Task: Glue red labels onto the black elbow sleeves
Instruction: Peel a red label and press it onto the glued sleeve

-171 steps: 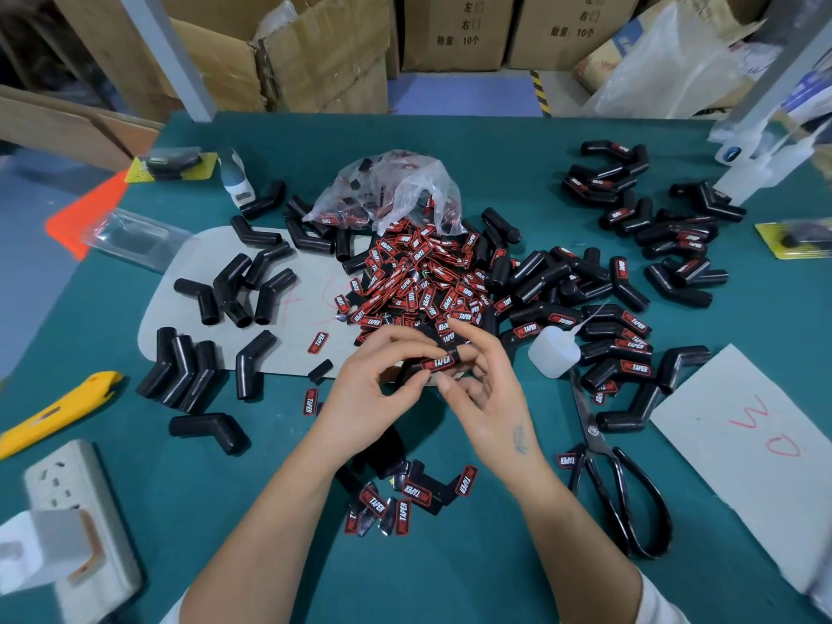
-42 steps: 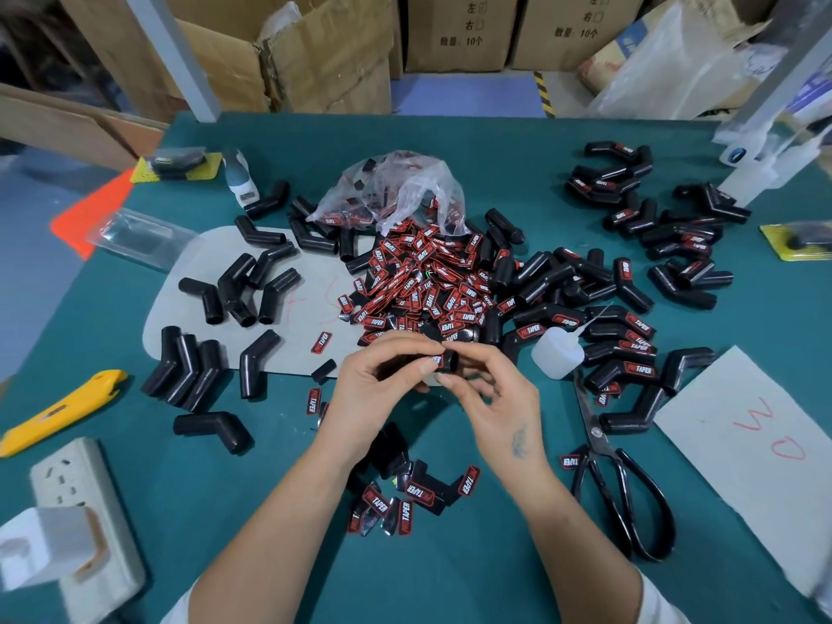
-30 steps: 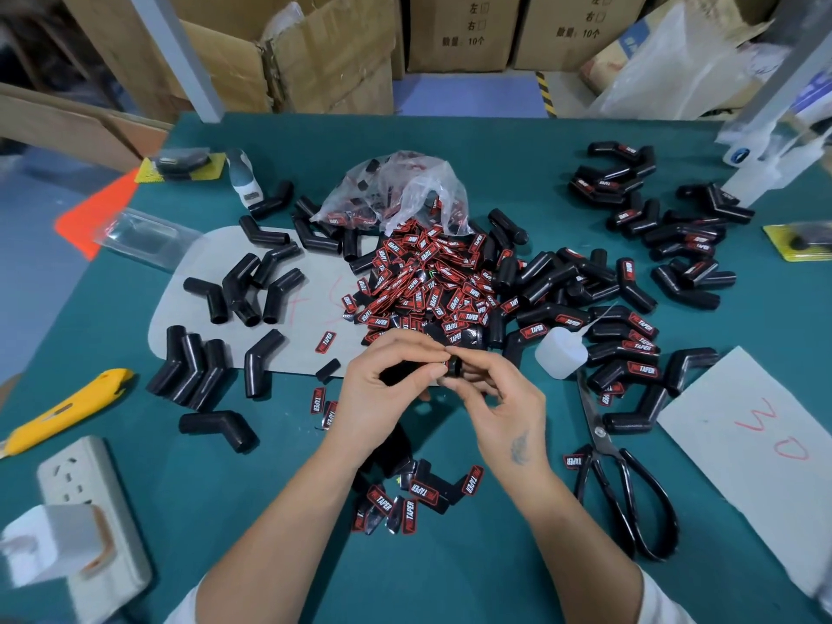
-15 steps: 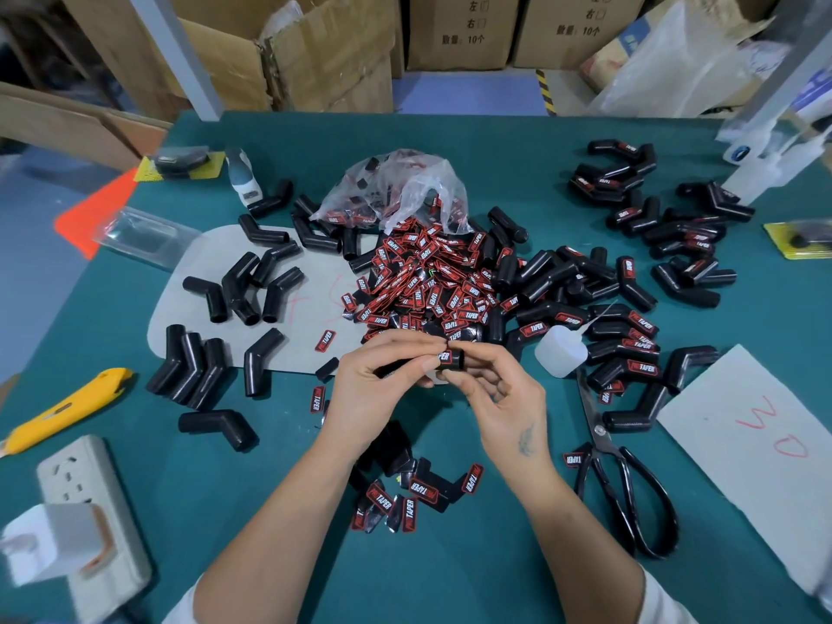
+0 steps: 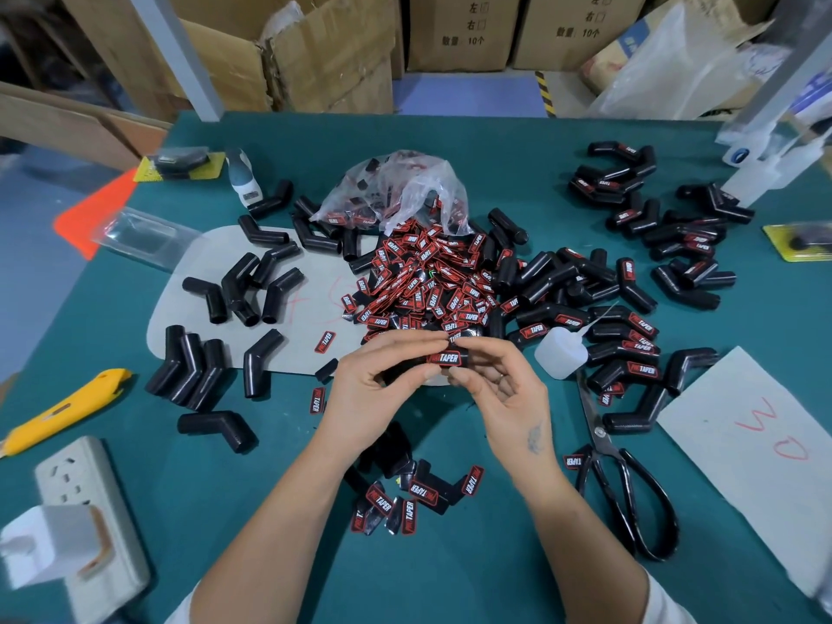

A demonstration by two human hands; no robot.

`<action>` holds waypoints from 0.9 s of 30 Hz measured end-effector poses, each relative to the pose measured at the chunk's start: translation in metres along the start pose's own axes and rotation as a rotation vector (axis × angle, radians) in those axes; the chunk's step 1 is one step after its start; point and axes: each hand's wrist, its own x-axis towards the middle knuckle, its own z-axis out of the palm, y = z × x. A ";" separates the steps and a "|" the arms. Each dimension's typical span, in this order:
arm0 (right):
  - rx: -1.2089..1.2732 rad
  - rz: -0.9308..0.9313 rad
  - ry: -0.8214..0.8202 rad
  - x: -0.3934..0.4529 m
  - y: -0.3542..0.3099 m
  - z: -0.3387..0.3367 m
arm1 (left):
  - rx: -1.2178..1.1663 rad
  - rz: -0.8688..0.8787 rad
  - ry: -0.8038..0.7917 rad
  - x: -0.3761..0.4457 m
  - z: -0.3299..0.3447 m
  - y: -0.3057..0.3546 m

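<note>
While you are holding the black elbow sleeve just above the worktop, both hands are closing on it: your left hand is gripping the sleeve body with curled fingers, and your right hand is pinching its end between thumb and forefinger. Half a second ago only the edge of the red label was showing between your fingertips; now its full face is turning up toward you, with the lettering readable and the label lying flat on the sleeve. Judging from this, the label is seating and you are pressing it home, so this piece is nearing completion. The pile of loose labels is lying just beyond your hands, spilling from the plastic bag. The glue bottle is standing close to your right hand, beside the scissors. Unlabelled sleeves are lying to your left, and finished sleeves are gathering to your right. Many blanks are still waiting, so the task appears far from finished.
</note>
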 end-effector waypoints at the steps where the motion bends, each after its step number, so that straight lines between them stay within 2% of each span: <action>1: 0.016 0.005 0.008 0.001 0.000 -0.001 | -0.001 0.024 0.000 0.000 0.000 0.000; 13: 0.007 -0.006 0.001 0.001 0.002 -0.002 | -0.027 0.035 0.060 -0.002 0.001 0.003; 20: 0.030 -0.019 -0.015 0.001 0.001 -0.003 | 0.002 0.041 0.001 -0.002 -0.002 0.004; 27: 0.077 0.034 0.016 0.002 0.001 0.000 | 0.074 0.124 0.030 -0.001 -0.002 0.001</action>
